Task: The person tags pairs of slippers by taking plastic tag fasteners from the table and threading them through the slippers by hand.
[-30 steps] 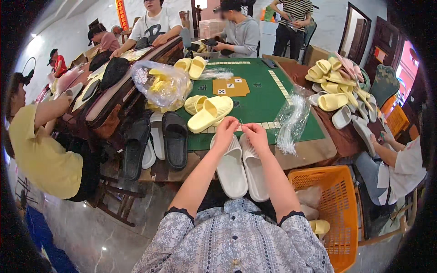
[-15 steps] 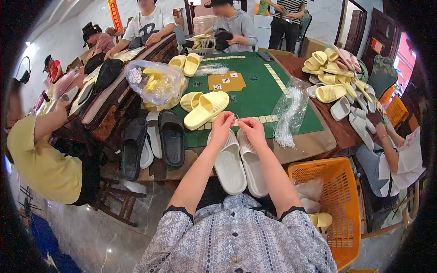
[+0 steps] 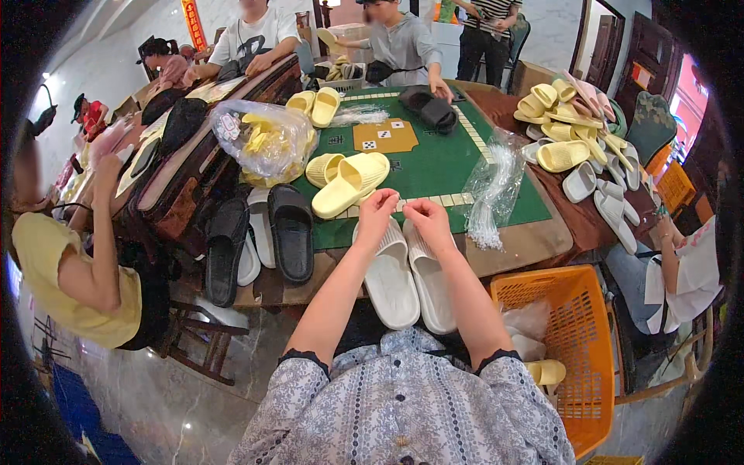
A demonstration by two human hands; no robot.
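Observation:
A pair of white slippers lies at the table's front edge: the left slipper (image 3: 391,293) and the right slipper (image 3: 432,306). My left hand (image 3: 373,222) and my right hand (image 3: 428,225) are over their far ends, a small gap between the fingertips. Both hands are closed in a pinch; whatever thin thing they may hold is too small to make out. Just beyond my left hand, a pale yellow slipper (image 3: 350,186) rests on its mate. Right of my right hand lies a clear bag of thin white plastic strips (image 3: 493,198).
Black slippers (image 3: 291,236) and white ones stand left. A plastic bag of yellow pieces (image 3: 267,143) sits behind them. An orange basket (image 3: 593,333) is by my right side. Slippers are heaped (image 3: 570,128) far right. Black slippers (image 3: 428,108) lie near a co-worker's hand (image 3: 442,89).
My fingertips have drawn slightly apart. Across the table, a co-worker has put black slippers on the green top and lifted a yellow slipper. At left, the person in yellow has raised an arm.

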